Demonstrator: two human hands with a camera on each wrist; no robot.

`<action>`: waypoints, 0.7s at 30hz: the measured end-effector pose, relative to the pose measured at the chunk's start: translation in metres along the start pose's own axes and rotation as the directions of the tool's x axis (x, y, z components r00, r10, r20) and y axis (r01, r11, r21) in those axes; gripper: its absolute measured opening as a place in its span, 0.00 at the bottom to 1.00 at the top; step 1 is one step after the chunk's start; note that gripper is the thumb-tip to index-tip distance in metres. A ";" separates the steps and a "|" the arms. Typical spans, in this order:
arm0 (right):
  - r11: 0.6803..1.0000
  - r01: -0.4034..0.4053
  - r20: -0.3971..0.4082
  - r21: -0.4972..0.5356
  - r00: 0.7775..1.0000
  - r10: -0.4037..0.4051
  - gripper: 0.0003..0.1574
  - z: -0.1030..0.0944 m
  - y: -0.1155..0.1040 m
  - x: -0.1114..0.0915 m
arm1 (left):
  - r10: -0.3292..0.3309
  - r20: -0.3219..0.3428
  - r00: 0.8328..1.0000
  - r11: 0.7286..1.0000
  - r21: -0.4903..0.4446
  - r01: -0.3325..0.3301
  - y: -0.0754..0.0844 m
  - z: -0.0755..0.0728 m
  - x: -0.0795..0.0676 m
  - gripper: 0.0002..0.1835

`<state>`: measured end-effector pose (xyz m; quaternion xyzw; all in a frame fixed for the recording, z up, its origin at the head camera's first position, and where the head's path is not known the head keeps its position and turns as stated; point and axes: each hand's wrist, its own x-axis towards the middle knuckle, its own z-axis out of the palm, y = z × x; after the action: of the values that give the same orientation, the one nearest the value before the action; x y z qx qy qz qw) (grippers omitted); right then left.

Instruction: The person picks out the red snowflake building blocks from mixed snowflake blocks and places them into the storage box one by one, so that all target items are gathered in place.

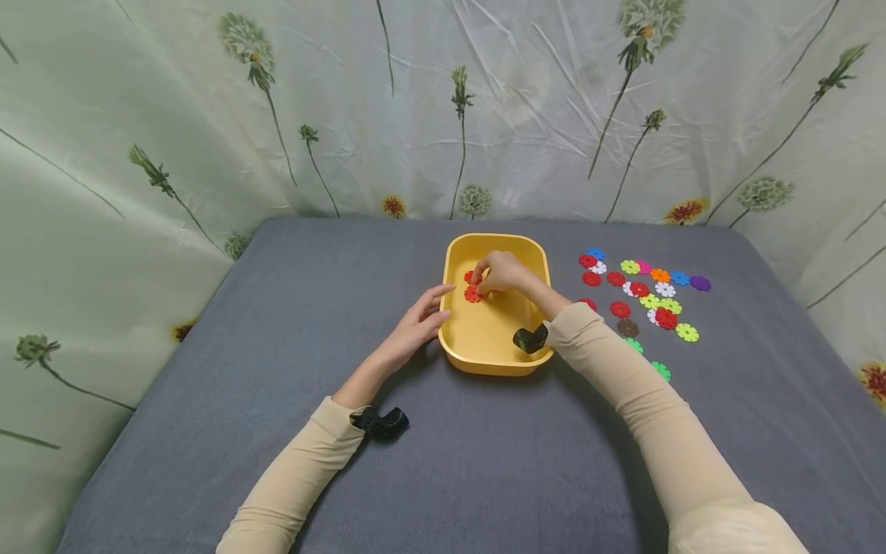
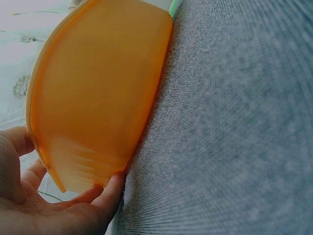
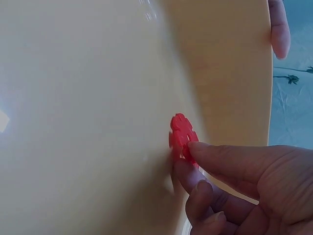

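Note:
My right hand [image 1: 503, 273] reaches into a yellow plastic tray [image 1: 494, 362]. Thumb and index finger pinch a red flower-shaped plastic disc [image 3: 181, 128] by its edge, close to the tray's inner surface. A second red disc [image 1: 468, 276] shows just beyond the fingers in the head view; whether it is held too, I cannot tell. On the tray's left side rests my left hand [image 1: 415, 327], its spread fingers touching the rim and outer wall. The left wrist view shows those fingertips against the orange-looking wall [image 2: 98, 88].
Right of the tray, many flower-shaped discs lie scattered on the grey cloth, among them a purple one [image 1: 701, 283], a brown one [image 1: 627, 328] and a green one [image 1: 661, 371]. Some overlap. Behind the table hangs a flowered curtain [image 1: 512, 115]. Each wrist wears a black device [image 1: 381, 423].

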<state>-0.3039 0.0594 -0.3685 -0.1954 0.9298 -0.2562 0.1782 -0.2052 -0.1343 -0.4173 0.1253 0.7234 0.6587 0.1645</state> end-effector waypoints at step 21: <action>0.999 -0.034 0.009 -0.007 0.999 0.034 0.07 -0.001 0.000 0.002 | -0.037 0.031 0.999 0.999 -0.002 0.037 0.017 0.001 -0.008 0.27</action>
<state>-0.3062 0.0587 -0.3687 -0.1812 0.9329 -0.2491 0.1863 -0.1980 -0.1346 -0.3997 0.1219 0.7220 0.6546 0.1878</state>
